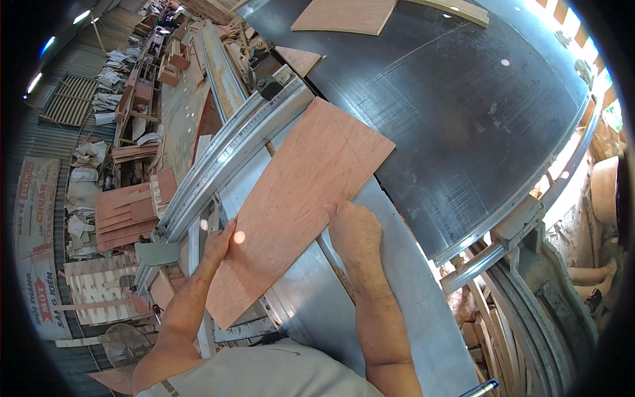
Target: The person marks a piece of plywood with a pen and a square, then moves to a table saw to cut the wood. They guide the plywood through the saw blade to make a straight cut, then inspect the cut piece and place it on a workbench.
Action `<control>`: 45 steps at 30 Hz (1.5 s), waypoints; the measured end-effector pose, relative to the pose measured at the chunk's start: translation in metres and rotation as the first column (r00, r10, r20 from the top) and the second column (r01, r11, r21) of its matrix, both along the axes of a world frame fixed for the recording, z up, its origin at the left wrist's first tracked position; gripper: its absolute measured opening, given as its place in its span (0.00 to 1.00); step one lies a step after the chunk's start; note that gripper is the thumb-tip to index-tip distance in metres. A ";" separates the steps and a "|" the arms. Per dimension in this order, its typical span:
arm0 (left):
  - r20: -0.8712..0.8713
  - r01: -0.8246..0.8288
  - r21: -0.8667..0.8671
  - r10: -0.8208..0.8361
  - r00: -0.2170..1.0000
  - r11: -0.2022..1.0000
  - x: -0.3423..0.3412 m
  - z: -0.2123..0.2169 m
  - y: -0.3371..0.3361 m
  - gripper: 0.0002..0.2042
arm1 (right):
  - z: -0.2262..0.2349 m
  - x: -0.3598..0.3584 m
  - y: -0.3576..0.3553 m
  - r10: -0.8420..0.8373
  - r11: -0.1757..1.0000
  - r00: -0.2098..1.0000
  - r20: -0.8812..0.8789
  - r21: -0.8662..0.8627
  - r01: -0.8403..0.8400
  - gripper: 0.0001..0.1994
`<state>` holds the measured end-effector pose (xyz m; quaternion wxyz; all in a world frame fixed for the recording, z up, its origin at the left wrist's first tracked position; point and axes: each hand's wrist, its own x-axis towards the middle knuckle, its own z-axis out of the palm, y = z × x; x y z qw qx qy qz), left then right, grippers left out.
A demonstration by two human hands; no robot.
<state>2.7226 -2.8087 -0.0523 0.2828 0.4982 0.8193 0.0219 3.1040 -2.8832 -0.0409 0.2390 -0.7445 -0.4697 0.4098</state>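
Note:
A long reddish plywood board (pixel 297 192) lies flat on the sliding table of a panel saw (pixel 311 304), its far end against the metal fence rail (pixel 225 159). My left hand (pixel 218 243) grips the board's left edge with the thumb on top. My right hand (pixel 354 231) presses down on the board's right edge, fingers curled over it. The black saw table (pixel 456 119) stretches to the right of the board.
Two more plywood pieces (pixel 344 14) lie at the far end of the black table. Stacks of cut wood pieces (pixel 126 212) and slatted panels (pixel 99 284) crowd the floor at left. Wood offcuts and a curved metal rail (pixel 529 205) sit at right.

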 end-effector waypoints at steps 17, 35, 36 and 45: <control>0.051 0.008 -0.159 0.000 0.999 0.987 -0.008 -0.002 -0.015 0.45 | -0.011 0.002 -0.003 -0.051 0.999 0.999 0.004 0.001 0.051 0.15; 0.074 0.007 -0.190 0.007 0.997 0.982 -0.002 0.001 -0.014 0.41 | -0.005 0.007 0.000 -0.021 0.999 1.000 -0.001 -0.035 0.021 0.15; 0.061 0.003 -0.186 0.008 0.998 0.983 -0.003 0.001 -0.013 0.41 | -0.006 0.006 0.000 -0.017 1.000 1.000 0.019 -0.019 0.017 0.15; 0.118 -0.047 -0.123 0.062 0.991 0.991 0.014 0.001 -0.001 0.44 | -0.012 0.004 0.014 -0.034 0.999 0.999 0.042 0.007 0.034 0.16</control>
